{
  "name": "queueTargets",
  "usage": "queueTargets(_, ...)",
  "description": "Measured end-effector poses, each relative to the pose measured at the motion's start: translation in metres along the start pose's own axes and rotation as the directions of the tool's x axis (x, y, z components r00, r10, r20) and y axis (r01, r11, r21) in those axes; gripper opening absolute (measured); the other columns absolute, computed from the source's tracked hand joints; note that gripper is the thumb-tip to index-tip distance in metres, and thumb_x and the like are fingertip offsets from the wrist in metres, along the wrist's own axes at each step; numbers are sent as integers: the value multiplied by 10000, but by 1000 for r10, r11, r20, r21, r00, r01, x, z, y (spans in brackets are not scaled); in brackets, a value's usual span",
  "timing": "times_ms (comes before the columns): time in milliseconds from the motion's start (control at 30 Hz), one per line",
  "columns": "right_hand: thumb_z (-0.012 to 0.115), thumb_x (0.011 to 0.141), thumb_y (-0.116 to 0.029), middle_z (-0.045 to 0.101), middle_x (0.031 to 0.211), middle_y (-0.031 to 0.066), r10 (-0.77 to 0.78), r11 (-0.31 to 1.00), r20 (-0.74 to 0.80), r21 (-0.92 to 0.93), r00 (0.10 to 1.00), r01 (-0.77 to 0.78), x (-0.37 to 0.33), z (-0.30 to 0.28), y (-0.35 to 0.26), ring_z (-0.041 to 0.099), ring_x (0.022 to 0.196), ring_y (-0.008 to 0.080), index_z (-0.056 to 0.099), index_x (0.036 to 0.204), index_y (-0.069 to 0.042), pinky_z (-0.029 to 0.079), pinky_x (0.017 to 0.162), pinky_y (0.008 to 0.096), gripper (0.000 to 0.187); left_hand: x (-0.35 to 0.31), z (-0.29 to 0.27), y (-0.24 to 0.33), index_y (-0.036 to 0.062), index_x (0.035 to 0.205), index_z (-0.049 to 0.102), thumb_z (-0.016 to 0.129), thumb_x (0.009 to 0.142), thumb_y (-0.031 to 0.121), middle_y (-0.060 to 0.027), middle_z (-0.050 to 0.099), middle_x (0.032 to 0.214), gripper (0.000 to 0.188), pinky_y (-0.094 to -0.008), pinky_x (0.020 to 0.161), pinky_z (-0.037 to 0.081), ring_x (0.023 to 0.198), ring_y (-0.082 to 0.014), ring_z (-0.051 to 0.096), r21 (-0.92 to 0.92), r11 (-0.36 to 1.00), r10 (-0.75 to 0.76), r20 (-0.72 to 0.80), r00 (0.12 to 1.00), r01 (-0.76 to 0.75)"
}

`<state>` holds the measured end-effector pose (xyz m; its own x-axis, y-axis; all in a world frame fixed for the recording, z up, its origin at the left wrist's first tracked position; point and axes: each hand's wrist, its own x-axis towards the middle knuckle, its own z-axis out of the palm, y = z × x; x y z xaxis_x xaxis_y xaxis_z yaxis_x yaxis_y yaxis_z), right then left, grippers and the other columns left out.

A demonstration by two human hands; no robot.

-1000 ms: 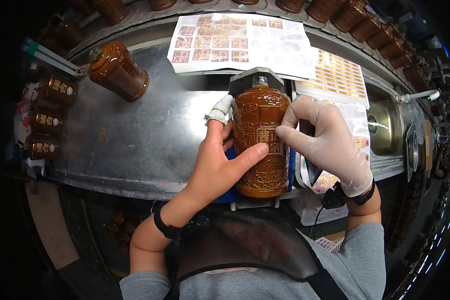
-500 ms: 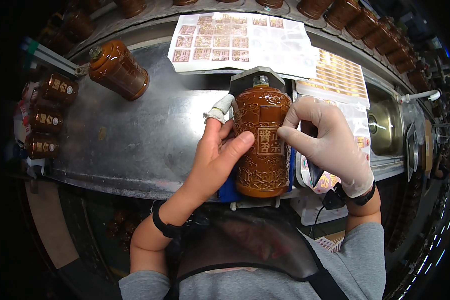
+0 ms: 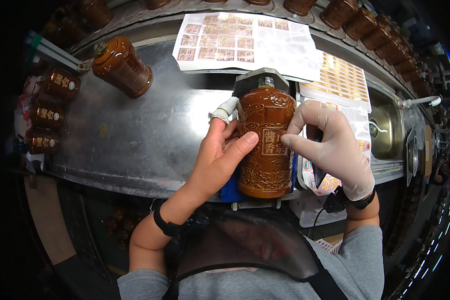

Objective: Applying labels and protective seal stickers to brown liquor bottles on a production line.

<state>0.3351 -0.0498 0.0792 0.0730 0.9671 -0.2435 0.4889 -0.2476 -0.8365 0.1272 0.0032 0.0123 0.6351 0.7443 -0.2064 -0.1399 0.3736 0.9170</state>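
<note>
I see the left hand (image 3: 217, 157) gripping a brown bottle (image 3: 265, 175), contents hidden, at the metal counter (image 3: 150, 145)'s near edge; the gloved right hand (image 3: 335, 150) pinches by its label (image 3: 271, 142), hold uncertain. From there: sink (image 3: 383, 116), three o'clock; second bottle (image 3: 125, 70), ten; bottle row (image 3: 359, 25) beyond, one.

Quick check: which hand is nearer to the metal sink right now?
The right. The gloved right hand is at the right side of the brown bottle, just left of the sink. The left hand is farther away, at the bottle's left side.
</note>
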Motion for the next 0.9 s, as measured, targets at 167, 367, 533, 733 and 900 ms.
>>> queueTargets(167, 750, 783, -69, 508, 738, -43, 13, 999, 6, 43, 1000, -13, 1, 3, 3, 402, 607, 24, 626, 751, -36, 312, 536, 215, 133, 0, -1, 0, -31, 1503, 205, 625, 971, 213, -220, 430, 1440, 721, -360, 1081, 400, 1304, -233, 473, 1, 1000, -5, 3, 1000, 5)
queueTargets(367, 747, 783, -63, 508, 745, -40, -6, 999, -6, 37, 1000, 6, 0, 5, 2, 400, 607, 27, 624, 752, -33, 312, 537, 219, 130, 0, 0, -2, -30, 1503, 195, 707, 915, 228, -227, 432, 1435, 821, -390, 1095, 383, 1311, -258, 472, 18, 999, -33, -13, 999, 33)
queueTargets(533, 725, 774, -92, 605, 714, 51, -34, 999, 0, -8, 999, 34, 1, 3, -1, 549, 611, 141, 636, 748, -18, 444, 579, 281, 119, -1, 0, -3, -30, 1504, 181, 763, 869, 239, -232, 434, 1428, 902, -416, 1113, 361, 1326, -277, 459, 90, 995, -34, -19, 999, 35)
queueTargets(733, 748, 775, -61, 495, 764, -25, -22, 999, -3, 40, 1000, 22, -1, 7, 3, 395, 611, 36, 622, 755, -24, 305, 539, 225, 133, -1, -1, -3, -43, 1499, 177, 760, 873, 233, -237, 435, 1426, 899, -416, 1113, 365, 1326, -282, 463, 115, 993, -30, -15, 999, 31)
queueTargets(900, 748, 774, -62, 487, 760, -27, -15, 999, -8, 39, 1000, 16, -1, 7, 1, 389, 607, 36, 617, 749, -26, 304, 537, 228, 138, -1, 0, -2, -46, 1491, 191, 752, 882, 221, -245, 443, 1421, 869, -414, 1105, 378, 1308, -277, 482, 97, 995, -33, -17, 999, 35)
